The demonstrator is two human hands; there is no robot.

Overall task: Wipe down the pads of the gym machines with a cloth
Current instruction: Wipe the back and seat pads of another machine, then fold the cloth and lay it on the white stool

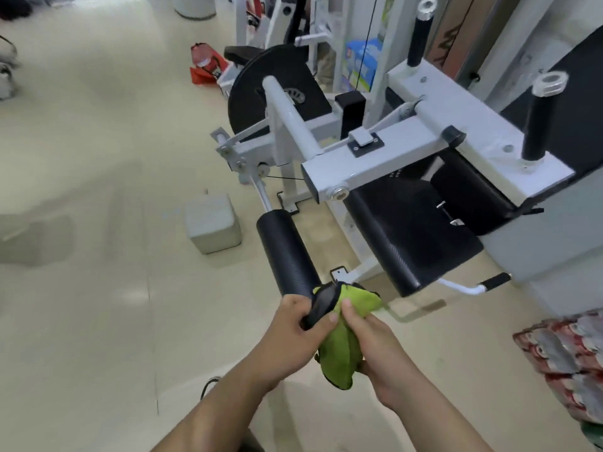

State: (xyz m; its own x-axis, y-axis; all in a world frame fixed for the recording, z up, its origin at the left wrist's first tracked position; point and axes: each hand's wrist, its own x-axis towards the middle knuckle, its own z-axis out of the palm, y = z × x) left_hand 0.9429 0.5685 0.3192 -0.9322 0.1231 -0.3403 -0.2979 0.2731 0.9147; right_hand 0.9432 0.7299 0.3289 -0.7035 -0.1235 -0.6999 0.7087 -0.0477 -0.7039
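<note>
Cloth (346, 344) is the bright green one, bunched up down at 6 o'clock in the view. It sits right against the near end of the black roller pad (287, 252) on what looks like a leg extension machine. The right hand (375, 347) has its fingers wrapped around the wad, with the thumb on top pushing it into the roller's end cap. The left hand (293, 327) is clamped around that same near end from the 9 o'clock side, pretty clearly steadying it so it doesn't spin.

So my read is we're mid-wipe on the roller, doing the end face, and the long barrel running up toward 12 o'clock looks like it needs a pass too. The seat pad (414, 236) over at 3 o'clock of the roller has nobody near it, so I'd guess it's next in line, though I can't tell from here whether it's clean.

For the next move I'd slide the cloth up along the barrel while the left hand keeps the pad from turning. Opening the cloth out a bit would help, since a tight wad only covers a narrow strip.

The weight plate (261, 86) is up at 12 o'clock and a grey block (213, 228) sits on the floor at 9 o'clock of the roller, both out of the way.
</note>
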